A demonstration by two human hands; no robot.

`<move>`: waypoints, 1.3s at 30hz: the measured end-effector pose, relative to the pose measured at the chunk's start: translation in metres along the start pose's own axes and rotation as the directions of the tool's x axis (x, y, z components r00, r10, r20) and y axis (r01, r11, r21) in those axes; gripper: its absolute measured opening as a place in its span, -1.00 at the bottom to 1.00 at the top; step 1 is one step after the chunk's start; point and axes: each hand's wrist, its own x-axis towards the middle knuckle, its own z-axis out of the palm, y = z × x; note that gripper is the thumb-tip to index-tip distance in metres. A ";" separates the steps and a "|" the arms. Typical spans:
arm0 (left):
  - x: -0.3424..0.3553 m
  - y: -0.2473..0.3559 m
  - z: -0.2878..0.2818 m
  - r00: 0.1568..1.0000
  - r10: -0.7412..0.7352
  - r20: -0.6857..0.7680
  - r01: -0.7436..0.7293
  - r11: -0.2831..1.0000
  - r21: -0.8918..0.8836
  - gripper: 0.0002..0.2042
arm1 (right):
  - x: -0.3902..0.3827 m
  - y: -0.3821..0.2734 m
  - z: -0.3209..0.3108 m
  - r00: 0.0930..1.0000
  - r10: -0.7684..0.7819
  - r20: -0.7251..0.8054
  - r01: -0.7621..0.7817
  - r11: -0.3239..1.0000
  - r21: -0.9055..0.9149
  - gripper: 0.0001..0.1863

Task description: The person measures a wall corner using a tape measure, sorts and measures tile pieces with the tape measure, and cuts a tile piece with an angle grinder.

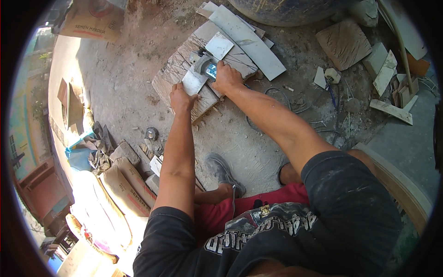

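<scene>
My right hand (227,78) is wrapped round an angle grinder (211,70) with a blue label on its body. The grinder's head lies over the far edge of a small white tile piece (193,83). At that piece's near-left side, my left hand (182,98) grips it, thumb and fingers at the edge. Another white tile piece (219,45) lies just beyond the grinder. Both pieces rest on brown, wood-grained slabs (166,74) on the ground. The grinder covers part of its disc, so I cannot tell whether it spins.
Long pale tile strips (258,51) lean across the slabs' right side. A cable (277,92) loops on the ground beside my right forearm. A brown slab (344,44) and tile offcuts (385,74) lie farther right. Paper sacks (124,184) stand left of my legs; a large round tub (286,11) is at the back.
</scene>
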 end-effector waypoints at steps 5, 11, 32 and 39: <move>-0.001 0.000 -0.001 1.000 0.008 -0.009 -0.008 1.000 0.000 -0.06 | 0.003 -0.002 0.000 1.000 -0.023 -0.016 0.023 1.000 0.007 -0.32; 0.002 -0.003 0.000 1.000 0.006 0.019 -0.006 1.000 0.008 -0.06 | 0.004 -0.001 0.000 0.999 -0.033 -0.025 0.033 0.999 -0.001 -0.32; 0.003 -0.005 0.001 0.999 0.031 0.010 -0.031 0.999 0.024 -0.09 | 0.004 0.000 -0.002 0.999 -0.033 -0.017 0.033 0.999 -0.025 -0.30; 0.000 -0.001 -0.004 1.000 0.018 0.020 -0.019 0.999 0.041 -0.08 | -0.005 0.002 -0.007 1.000 0.000 0.029 0.000 1.000 -0.010 -0.31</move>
